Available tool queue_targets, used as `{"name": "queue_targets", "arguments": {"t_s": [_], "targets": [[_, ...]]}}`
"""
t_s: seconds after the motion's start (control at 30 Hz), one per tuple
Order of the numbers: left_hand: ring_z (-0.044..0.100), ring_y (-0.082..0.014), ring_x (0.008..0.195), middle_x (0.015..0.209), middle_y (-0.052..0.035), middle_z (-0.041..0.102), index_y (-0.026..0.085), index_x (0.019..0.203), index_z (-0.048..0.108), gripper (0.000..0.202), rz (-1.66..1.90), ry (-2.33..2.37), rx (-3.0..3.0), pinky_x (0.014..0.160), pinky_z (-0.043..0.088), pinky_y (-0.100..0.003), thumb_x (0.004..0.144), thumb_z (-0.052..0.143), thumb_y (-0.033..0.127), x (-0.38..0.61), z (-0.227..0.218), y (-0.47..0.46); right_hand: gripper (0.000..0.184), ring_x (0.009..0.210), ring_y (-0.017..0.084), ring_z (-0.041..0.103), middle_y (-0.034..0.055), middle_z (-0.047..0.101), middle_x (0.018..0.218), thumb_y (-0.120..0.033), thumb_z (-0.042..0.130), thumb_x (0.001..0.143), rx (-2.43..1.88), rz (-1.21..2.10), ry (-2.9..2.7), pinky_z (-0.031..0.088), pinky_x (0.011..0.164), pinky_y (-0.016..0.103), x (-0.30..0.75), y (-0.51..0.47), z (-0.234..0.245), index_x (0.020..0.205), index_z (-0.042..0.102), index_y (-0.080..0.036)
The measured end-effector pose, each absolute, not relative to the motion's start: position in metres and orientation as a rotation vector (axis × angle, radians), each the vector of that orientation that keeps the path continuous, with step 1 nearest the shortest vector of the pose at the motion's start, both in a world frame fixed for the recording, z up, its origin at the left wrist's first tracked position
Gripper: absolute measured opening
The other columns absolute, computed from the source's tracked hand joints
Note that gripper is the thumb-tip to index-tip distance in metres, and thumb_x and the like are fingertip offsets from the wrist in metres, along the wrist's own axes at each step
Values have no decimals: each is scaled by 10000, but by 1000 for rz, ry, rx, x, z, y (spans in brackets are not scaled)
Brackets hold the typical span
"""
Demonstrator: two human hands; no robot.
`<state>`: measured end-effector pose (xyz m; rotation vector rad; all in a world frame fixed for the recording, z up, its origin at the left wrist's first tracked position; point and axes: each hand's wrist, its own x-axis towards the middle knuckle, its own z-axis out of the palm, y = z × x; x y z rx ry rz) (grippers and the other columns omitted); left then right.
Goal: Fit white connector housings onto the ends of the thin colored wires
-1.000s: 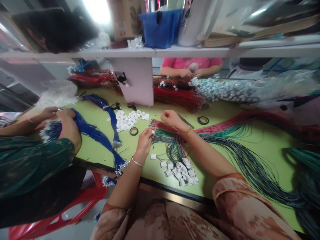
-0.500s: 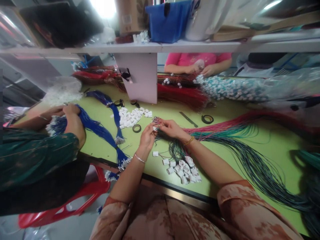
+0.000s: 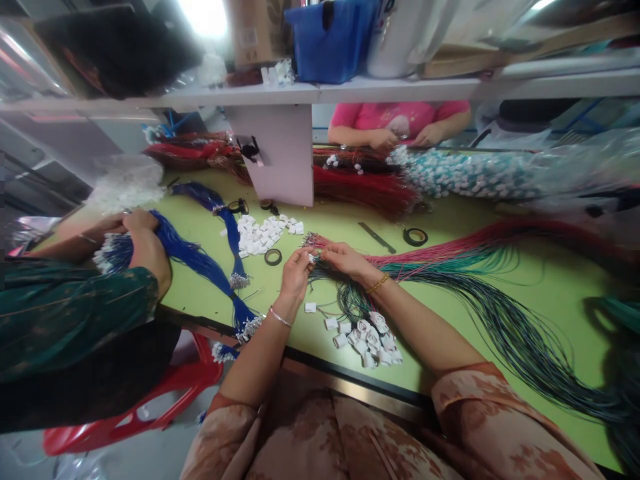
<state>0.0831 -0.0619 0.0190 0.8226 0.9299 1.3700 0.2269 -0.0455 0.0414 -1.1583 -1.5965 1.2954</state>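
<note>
Meeting at wire ends [image 3: 313,243], left hand [image 3: 296,270] and right hand [image 3: 346,259], earlier apart.

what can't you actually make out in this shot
Head view, left hand and right hand: the piece pinched between them is too small, covered by fingers.
Head view, person in pink: above the chest hidden by the shelf.
Head view, blue bin: contents cut off by the top edge.
Head view, wire bundle: far end blurred at the right edge.
</note>
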Motion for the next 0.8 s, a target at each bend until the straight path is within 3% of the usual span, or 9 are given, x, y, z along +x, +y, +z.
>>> {"name": "queue_targets", "arguments": {"t_s": [0.1, 0.3, 0.43, 0.5, 0.6, 0.67, 0.8], "targets": [[540, -108, 676, 838, -44, 693, 159, 887, 726, 282, 1418, 1033, 978, 648, 424, -235, 721, 747, 385, 86, 17, -64, 382, 481, 72, 255, -67, 320, 520, -504, 529, 802, -1137, 1422, -1566, 208, 464, 232, 225, -48, 42, 605, 422, -195], [502, -84, 597, 790, -48, 703, 125, 940, 737, 394, 1427, 1082, 892, 585, 390, -222, 685, 760, 425, 87, 16, -63, 318, 576, 90, 377, -33, 452, 618, -439, 543, 797, -1064, 1127, -1776, 296, 544, 228, 227, -48, 39, 641, 456, -176], [546, -109, 629, 794, -54, 706, 129, 928, 737, 378, 1394, 1120, 962, 615, 422, -241, 702, 741, 432, 87, 13, -62, 250, 568, 95, 382, -31, 467, 604, -380, 523, 775, -1152, 1064, -1787, 289, 536, 225, 226, -47, 34, 639, 466, -178], [583, -135, 675, 785, -56, 704, 138, 908, 733, 341, 1387, 1154, 1067, 654, 457, -262, 745, 701, 436, 87, 15, -65, 236, 568, 93, 375, -34, 461, 599, -366, 533, 760, -1157, 1055, -1801, 289, 540, 224, 229, -46, 34, 634, 469, -177], [627, -190, 882, 935, -90, 712, 162, 955, 717, 266, 1512, 1199, 1465, 818, 490, -334, 845, 600, 375, 92, 26, -80, 254, 553, 93, 371, -40, 451, 587, -395, 503, 794, -1134, 1206, -1770, 297, 540, 225, 238, -39, 36, 672, 502, -172], [614, -204, 982, 1032, -105, 696, 181, 1022, 695, 234, 1562, 1067, 1914, 889, 476, -367, 885, 538, 288, 99, 33, -98, 264, 544, 93, 379, -41, 460, 584, -403, 487, 813, -1154, 1324, -1770, 302, 536, 224, 245, -33, 38, 703, 527, -166], [613, -176, 839, 966, -96, 691, 181, 1032, 660, 242, 1069, 285, 2727, 766, 484, -322, 886, 468, 179, 125, 38, -137, 160, 616, 99, 458, -12, 575, 681, -302, 557, 771, -1175, 1184, -2072, 344, 596, 222, 249, -31, 37, 732, 584, -149]]}}
